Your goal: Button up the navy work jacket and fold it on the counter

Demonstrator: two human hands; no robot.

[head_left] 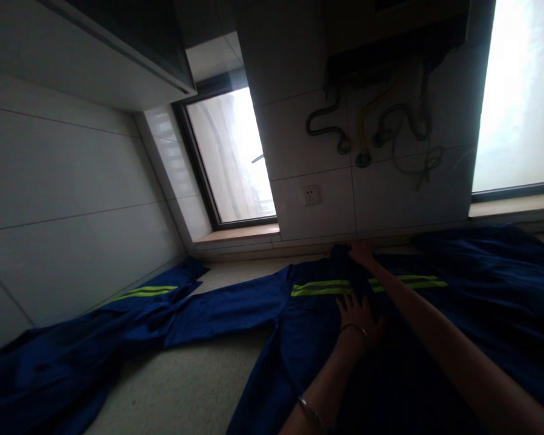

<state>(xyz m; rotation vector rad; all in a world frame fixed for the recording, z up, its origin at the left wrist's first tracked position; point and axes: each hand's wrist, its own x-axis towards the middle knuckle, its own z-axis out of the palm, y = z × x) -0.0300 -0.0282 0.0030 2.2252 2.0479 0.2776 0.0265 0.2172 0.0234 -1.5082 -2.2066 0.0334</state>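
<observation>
A dark blue work jacket with yellow-green reflective stripes lies spread over the counter. My left hand, with a bracelet at its wrist, rests flat on the jacket's front just below the stripe, fingers spread. Farther up, my right hand is at the collar, its fingers closed on the cloth; dim light hides their exact grip. One sleeve of the jacket stretches out to the left.
More blue clothing with a striped band lies to the left, and another blue garment to the right. Pale counter shows between. Behind are a tiled wall with a socket, hoses and two windows. A cabinet overhangs the upper left.
</observation>
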